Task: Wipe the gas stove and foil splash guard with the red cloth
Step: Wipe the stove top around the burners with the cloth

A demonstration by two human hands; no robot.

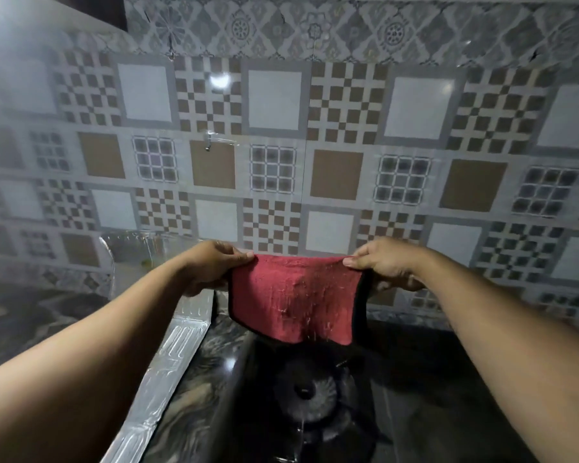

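Red cloth [293, 299]: held up in the air above the gas stove [310, 396], spread flat and facing the camera; top edge stretched level, left to right, between the two hands; long axis across, the rest hanging straight down; roughly rectangular, lower corners rounded; fuzzy, terry-like pile, red face with pale flecks; narrow black binding along the side and bottom edges; right edge folded back, showing a dark strip.

Left hand [211, 269]: pinching the upper left corner of the red cloth, thumb on top at the edge, fingers curled behind the fabric.

Right hand [386, 267]: pinching the upper right corner likewise, thumb tip forward on the hem, fingers tucked under.

Gas stove: directly beneath the red cloth, near the bottom middle; glossy black top; round burner [310, 394] with a ribbed grey ring and dark centre cap; dark pan support prongs around it, dimly lit.

Foil splash guard [168, 359]: left of the gas stove, running from the lower edge up toward the wall; shiny silver sheet, embossed with raised line patterns, crinkled; upper end rising behind the left hand.

Tabletop [188, 406]: dark marbled stone, polished, between the foil splash guard and the gas stove.

Wall tiles [348, 135]: glossy, patterned in brown, grey and white squares and checks; floral grey band above.
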